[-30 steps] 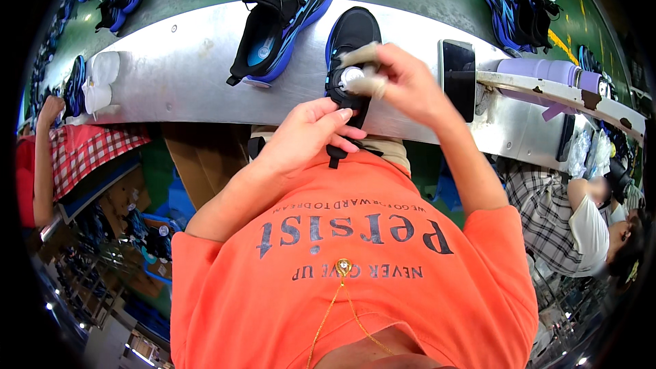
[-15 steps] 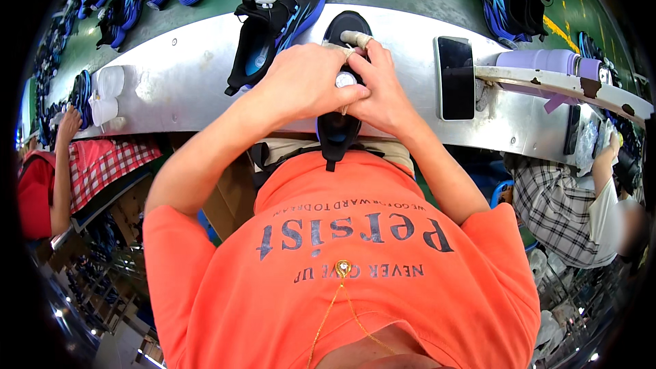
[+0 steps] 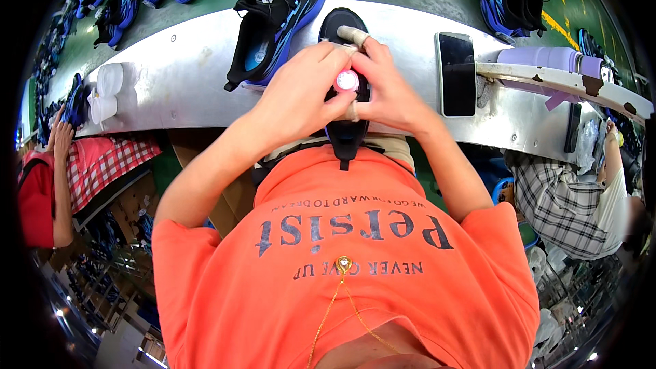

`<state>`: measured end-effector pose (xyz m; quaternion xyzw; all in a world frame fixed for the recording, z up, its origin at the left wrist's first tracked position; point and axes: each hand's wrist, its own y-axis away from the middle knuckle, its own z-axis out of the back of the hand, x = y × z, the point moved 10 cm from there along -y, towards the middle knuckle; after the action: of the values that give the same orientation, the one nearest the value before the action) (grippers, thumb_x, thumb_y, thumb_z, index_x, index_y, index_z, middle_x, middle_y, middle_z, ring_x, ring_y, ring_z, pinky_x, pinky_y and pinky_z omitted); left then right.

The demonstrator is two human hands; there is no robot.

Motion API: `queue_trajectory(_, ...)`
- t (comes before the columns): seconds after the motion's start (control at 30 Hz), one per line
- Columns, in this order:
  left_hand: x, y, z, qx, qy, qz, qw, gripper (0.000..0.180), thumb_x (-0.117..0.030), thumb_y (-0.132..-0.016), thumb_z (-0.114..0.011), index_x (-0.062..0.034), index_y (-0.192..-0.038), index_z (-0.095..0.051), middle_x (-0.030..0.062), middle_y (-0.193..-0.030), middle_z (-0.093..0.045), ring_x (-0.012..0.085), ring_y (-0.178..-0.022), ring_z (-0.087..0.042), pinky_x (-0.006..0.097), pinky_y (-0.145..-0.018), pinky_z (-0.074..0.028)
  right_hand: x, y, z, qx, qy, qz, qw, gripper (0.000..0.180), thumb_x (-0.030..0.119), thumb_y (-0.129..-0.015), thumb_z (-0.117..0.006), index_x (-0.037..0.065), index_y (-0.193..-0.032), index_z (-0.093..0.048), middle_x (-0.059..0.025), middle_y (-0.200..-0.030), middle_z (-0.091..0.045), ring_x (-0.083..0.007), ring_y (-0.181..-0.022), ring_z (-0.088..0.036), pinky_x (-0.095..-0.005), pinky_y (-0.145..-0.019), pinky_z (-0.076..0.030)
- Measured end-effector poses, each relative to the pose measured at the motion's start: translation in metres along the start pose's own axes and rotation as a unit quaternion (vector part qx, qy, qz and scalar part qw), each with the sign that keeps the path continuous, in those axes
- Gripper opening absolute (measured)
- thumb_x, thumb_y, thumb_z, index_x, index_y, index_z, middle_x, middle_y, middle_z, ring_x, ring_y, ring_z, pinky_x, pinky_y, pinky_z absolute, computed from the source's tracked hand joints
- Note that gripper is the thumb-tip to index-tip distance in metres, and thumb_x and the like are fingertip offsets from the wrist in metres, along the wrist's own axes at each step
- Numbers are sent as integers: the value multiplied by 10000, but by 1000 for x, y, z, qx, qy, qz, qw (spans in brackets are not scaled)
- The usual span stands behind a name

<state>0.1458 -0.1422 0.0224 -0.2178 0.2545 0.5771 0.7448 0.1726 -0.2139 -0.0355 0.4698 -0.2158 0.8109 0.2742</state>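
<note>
A black sneaker (image 3: pixel 346 131) lies on the metal bench between my hands, its toe pointing away from me and its heel tab close to my shirt. From the left, my left hand (image 3: pixel 306 80) curls its fingers over the sneaker's upper. My right hand (image 3: pixel 393 92) closes round it from the right, with beige coverings on some fingertips. A small round dial (image 3: pixel 347 81), white with a pink ring, shows between the two hands. What the fingertips grip under the knuckles is partly hidden. Beside my left hand stands another black-and-blue sneaker (image 3: pixel 295 7) with a clear dial on top.
To the right lie a phone (image 3: pixel 456 75) and a purple bottle (image 3: pixel 536 61) behind a chipped white metal bar (image 3: pixel 567 80). Clear plastic cups (image 3: pixel 106 92) stand at left. More sneakers (image 3: pixel 502 0) sit on the green surface beyond. Other people work at both sides.
Both hands stay on the sneaker and have shifted their fingers slightly. A pink ring now shows round the dial, which looked whitish before. My right fingers and thumb have spread a little wider.
</note>
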Motion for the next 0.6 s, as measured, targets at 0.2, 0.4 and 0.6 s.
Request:
queue_trajectory(0.2,21,36,4,-106,191,100,971,275,55,-823,-543,-8,-1089,-573,67,-1007,-541,175,-842,-556,260,-779,-451,8,0,27,80,-83,-30,993,614,208,-723,-747,94,-1294,-552,-87,-1254,-523,-243,-1142,-476,-357,-1005,-362)
queue_trajectory(0.4,35,98,-63,72,536,361,760,259,-23,-916,-465,30,-1152,-558,102,-1033,-628,129,-790,-616,234,-668,-493,40,-7,24,61,43,17,997,367,156,-735,-737,102,-1092,-677,-45,-882,-558,-173,-856,-531,-286,-785,-449)
queue_trajectory(0.6,15,91,-76,28,713,339,613,465,-22,-913,-444,81,-1358,-354,187,-1306,-490,200,-829,-651,242,-597,-513,37,-12,23,73,10,-87,993,303,204,-745,-728,79,-1009,-651,-73,-777,-571,-225,-693,-530,-322,-646,-445)
